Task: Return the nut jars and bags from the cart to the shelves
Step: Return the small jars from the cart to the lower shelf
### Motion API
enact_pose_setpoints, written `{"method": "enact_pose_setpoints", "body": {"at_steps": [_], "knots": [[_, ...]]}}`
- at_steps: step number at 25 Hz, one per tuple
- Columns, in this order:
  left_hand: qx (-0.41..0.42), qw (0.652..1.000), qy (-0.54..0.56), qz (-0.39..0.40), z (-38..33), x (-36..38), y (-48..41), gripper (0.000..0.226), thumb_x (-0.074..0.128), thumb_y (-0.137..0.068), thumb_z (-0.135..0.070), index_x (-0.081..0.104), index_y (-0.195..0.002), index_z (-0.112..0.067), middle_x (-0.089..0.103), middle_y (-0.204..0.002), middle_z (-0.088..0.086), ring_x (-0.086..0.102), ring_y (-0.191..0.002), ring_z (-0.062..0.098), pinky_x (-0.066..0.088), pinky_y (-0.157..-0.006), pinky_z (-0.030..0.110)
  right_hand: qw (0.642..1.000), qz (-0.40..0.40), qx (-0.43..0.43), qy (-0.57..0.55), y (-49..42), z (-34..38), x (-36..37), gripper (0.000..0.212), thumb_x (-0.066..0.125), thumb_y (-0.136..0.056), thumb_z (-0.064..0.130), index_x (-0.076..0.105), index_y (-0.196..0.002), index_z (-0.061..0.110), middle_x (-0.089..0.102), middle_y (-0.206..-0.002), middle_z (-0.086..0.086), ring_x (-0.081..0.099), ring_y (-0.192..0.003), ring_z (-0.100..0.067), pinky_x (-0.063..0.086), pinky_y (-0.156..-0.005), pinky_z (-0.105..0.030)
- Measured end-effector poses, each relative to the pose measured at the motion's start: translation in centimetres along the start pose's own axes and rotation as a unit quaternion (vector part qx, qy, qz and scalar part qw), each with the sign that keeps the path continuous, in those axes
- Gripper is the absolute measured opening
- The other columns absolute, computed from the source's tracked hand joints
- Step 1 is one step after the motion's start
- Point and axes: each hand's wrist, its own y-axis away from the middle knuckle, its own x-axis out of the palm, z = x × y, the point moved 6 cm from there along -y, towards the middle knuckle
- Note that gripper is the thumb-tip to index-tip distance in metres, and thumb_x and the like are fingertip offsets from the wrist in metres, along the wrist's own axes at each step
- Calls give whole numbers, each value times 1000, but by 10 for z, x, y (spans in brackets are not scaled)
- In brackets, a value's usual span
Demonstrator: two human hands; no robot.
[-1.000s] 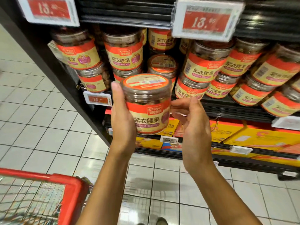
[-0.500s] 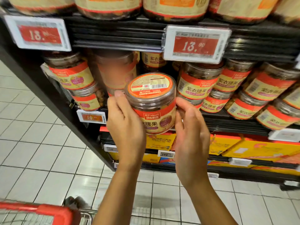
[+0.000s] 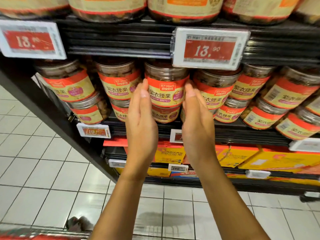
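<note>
Nut jar (image 3: 166, 87) upright on the shelf (image 3: 242, 134), stacked on a lower jar (image 3: 165, 116), straight ahead between the hands. Left hand (image 3: 141, 118) and right hand (image 3: 197, 122) both released, fingers straight, flanking its sides, equally near; contact unclear. Neighbour jars (image 3: 119, 84) close on both sides, price tag (image 3: 209, 47) overhanging the top: free room only toward the near side.

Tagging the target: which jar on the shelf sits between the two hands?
The upper jar below the right-hand price tag, stacked on a lower jar; only it is flanked by the left hand and right hand.
</note>
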Motion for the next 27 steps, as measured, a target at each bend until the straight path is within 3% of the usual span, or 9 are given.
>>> {"method": "enact_pose_setpoints", "body": {"at_steps": [2,4,6,9,13,15,17,23,27], "knots": [[6,999,-37,-15,6,-6,0,44,33,-94,-41,51,-132,-27,49,-123,-15,48,-117,-6,40,-104,26,999,1,4,53,0,-3,1,58,30,-90,43,53,-129,7,49,-137,-8,42,-126,-6,33,-109,-24],[20,999,-34,-13,9,-10,5,43,34,-95,-37,53,-130,-23,53,-124,-11,51,-120,1,42,-105,30,998,-24,2,62,5,-5,-2,53,32,-91,41,56,-128,12,49,-135,-1,43,-119,4,32,-98,-4],[37,999,-39,-4,9,-9,8,39,34,-95,-33,54,-126,-21,57,-129,-3,51,-124,8,40,-107,34,998,-28,4,61,8,-8,-2,45,35,-94,35,56,-128,15,48,-138,3,40,-121,6,28,-96,2],[31,998,-55,15,13,-4,3,37,34,-95,-33,55,-124,-24,56,-129,-11,48,-123,-3,38,-105,20,996,-12,10,86,3,-13,2,40,35,-99,30,55,-129,14,43,-143,1,30,-123,9,17,-91,10],[8,998,-44,41,17,-6,4,38,36,-95,-32,56,-126,-19,59,-128,-5,51,-124,5,40,-107,31,996,-13,0,92,4,-12,-4,50,31,-90,40,62,-121,17,50,-137,3,36,-121,10,22,-99,3],[-22,999,-28,15,11,-17,13,33,38,-99,-26,58,-122,-14,66,-116,3,60,-113,12,46,-101,34,998,-16,-7,67,11,-4,-13,42,33,-90,35,65,-111,21,57,-123,9,48,-119,0,36,-106,-20],[-58,998,-6,-25,-4,-34,27,26,40,-100,-18,62,-113,-13,70,-96,3,67,-93,15,52,-88,28,997,17,-9,73,23,9,-20,32,34,-91,33,62,-104,26,59,-111,11,58,-111,-9,46,-98,-37],[-128,979,34,-152,-87,-122,124,29,38,-99,-13,66,-91,-12,70,-68,3,66,-65,15,53,-67,22,981,188,21,47,99,65,-4,28,34,-92,32,62,-95,29,65,-102,1,65,-90,-5,51,-80,-27],[-156,938,48,-307,-145,-194,231,31,36,-100,-12,64,-85,-11,69,-62,2,65,-57,12,52,-60,19,925,381,0,7,189,123,58,25,36,-92,30,60,-93,33,65,-103,-3,67,-86,-7,51,-80,-27]]}}
